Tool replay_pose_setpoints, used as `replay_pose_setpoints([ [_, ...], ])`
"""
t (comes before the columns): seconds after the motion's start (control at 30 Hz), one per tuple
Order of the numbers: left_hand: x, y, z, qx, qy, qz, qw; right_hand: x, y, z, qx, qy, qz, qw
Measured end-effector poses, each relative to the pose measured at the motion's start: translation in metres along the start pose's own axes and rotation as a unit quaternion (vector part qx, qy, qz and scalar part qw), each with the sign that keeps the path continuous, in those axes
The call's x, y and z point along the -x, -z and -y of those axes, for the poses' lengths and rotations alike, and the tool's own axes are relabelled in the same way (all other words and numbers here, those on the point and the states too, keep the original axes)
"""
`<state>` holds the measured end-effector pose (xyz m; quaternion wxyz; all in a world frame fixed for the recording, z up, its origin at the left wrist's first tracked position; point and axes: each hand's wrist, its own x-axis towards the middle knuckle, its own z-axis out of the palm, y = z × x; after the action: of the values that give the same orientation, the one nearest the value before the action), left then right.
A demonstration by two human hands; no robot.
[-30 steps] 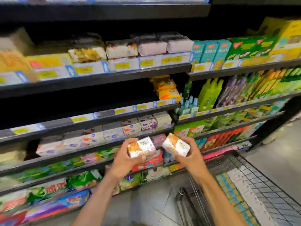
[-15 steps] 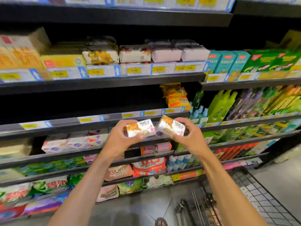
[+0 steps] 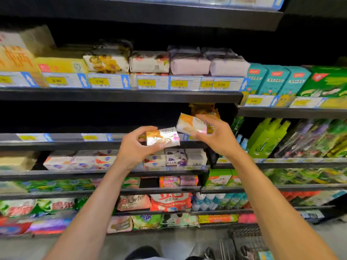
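Note:
My left hand (image 3: 134, 147) grips a small white and orange soap box (image 3: 163, 137) in front of the dark middle shelf (image 3: 62, 142). My right hand (image 3: 218, 136) grips a second, matching soap box (image 3: 190, 123), raised a little higher and to the right, at the mouth of that shelf. Just behind the right box lies a pile of orange and yellow packets (image 3: 203, 108). The two boxes are close together but apart.
Black store shelves fill the view. Soap packs (image 3: 149, 61) and teal boxes (image 3: 276, 79) sit above, soap boxes (image 3: 175, 159) right below my hands, green bottles (image 3: 266, 137) to the right. A wire shopping cart (image 3: 244, 241) stands at the bottom right.
Both hands have risen with their boxes from the lower shelves to the dark middle shelf. The right hand's box has moved up and toward the shelf, above the left one.

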<state>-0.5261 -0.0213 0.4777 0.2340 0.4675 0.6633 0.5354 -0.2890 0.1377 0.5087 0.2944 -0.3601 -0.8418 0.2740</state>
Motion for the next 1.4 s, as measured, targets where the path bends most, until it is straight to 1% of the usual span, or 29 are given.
replay_pose_setpoints([
  [0.13,-0.002,0.002,0.007,-0.023,-0.015,-0.013,1.0,-0.021,-0.002,0.0,0.04,-0.001,0.02,0.999],
  [0.3,-0.003,0.005,0.015,-0.031,-0.029,-0.016,0.999,-0.053,-0.013,0.0,0.078,0.009,0.074,0.994],
  [0.43,-0.003,0.006,0.023,-0.034,-0.042,-0.014,0.998,-0.08,-0.019,-0.004,0.161,0.017,0.12,0.979],
  [0.57,0.0,0.004,0.029,-0.027,-0.05,-0.005,0.998,-0.099,-0.026,-0.01,0.209,0.024,0.16,0.964],
  [0.73,0.001,0.0,0.032,-0.021,-0.051,0.006,0.998,-0.106,-0.031,-0.017,0.246,0.005,0.2,0.949],
  [0.87,-0.004,-0.002,0.033,-0.02,-0.052,0.005,0.998,-0.112,-0.034,-0.021,0.255,-0.01,0.204,0.945],
  [1.03,-0.011,-0.004,0.033,-0.011,-0.067,-0.003,0.998,-0.121,-0.039,-0.017,0.26,-0.005,0.203,0.944],
  [1.13,-0.014,-0.004,0.033,-0.024,-0.07,-0.006,0.997,-0.127,-0.04,-0.014,0.265,-0.007,0.209,0.941],
  [1.23,-0.015,-0.005,0.032,-0.059,-0.073,-0.009,0.996,-0.134,-0.045,-0.016,0.266,-0.01,0.21,0.941],
  [1.33,-0.015,-0.005,0.029,-0.055,-0.076,-0.007,0.996,-0.138,-0.049,-0.018,0.266,-0.023,0.206,0.942],
  [1.4,-0.017,-0.004,0.026,-0.041,-0.078,-0.008,0.996,-0.139,-0.046,-0.021,0.263,-0.028,0.187,0.946],
])
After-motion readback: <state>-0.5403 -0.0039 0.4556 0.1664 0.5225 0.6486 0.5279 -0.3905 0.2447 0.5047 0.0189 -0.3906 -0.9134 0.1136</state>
